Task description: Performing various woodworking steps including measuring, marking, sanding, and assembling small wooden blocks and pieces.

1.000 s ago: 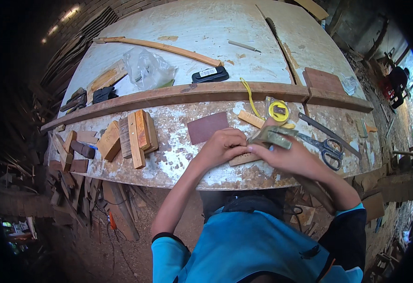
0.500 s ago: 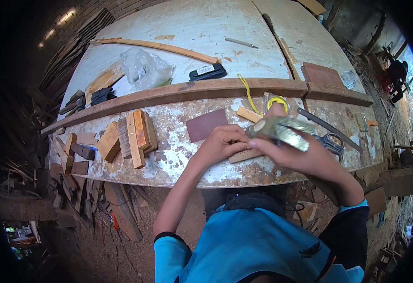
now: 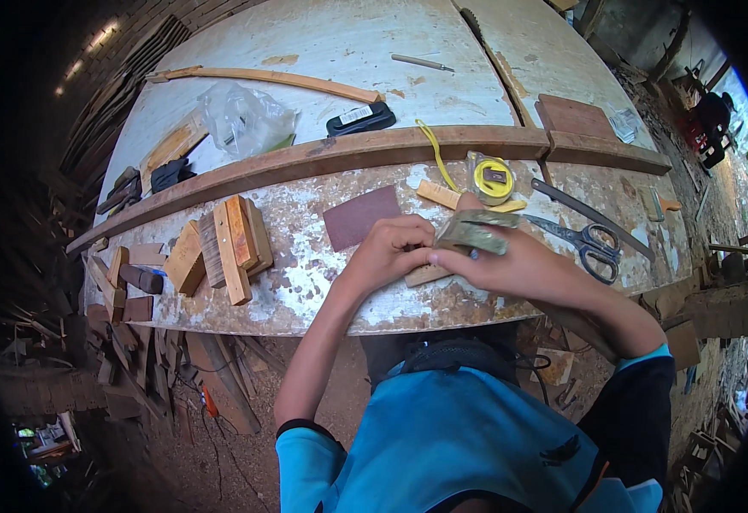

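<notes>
Just right of the frame's centre, the right hand (image 3: 511, 264) grips a dull-metal claw hammer (image 3: 471, 236) by a small tan wooden block (image 3: 426, 275); the left hand (image 3: 391, 250) bunches its fingers there, what they pinch hidden. Probably hammering; the next tap calls for clear fingertips.

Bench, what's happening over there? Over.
Right grip around hammer. Left grip at small wood block, contact unclear. Scissors lie nearby, seemingly not in the way.

Metal claw hammer (image 3: 458, 234), claws pointing right, wooden block (image 3: 426, 275) beside, partly hidden
</notes>
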A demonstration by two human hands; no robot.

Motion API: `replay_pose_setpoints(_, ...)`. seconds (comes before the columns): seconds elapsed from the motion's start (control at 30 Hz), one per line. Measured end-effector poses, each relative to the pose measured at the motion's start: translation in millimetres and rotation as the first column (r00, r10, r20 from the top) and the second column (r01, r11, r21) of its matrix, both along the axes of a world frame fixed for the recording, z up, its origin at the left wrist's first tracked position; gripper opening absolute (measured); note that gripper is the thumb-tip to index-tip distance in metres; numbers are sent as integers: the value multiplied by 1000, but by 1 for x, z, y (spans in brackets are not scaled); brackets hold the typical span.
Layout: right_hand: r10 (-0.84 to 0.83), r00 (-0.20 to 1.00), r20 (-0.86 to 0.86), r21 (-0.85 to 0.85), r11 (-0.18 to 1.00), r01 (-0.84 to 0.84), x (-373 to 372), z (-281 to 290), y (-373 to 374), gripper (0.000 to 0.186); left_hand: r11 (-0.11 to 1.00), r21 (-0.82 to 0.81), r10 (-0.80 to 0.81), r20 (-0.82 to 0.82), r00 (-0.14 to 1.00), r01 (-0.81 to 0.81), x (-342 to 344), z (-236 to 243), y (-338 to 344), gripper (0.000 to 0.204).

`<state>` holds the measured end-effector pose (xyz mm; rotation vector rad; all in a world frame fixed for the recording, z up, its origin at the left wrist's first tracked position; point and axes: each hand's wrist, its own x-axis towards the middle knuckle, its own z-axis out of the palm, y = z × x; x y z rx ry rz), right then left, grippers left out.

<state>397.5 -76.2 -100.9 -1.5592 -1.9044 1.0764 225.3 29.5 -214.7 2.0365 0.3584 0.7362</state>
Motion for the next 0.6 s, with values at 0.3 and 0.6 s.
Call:
replay_pose_setpoints(0.3, -65, 989, -133, 109, 991, 80, 0, -1, -6, 21, 999, -29, 16, 15, 1000, -16, -1, 3, -4, 13)
replay_pose_setpoints(0.6, -222, 974, -49, -50, 974, 219, -5, 35, -7, 35, 998, -61, 19, -3, 1000, -19, -1, 6, -3, 14)
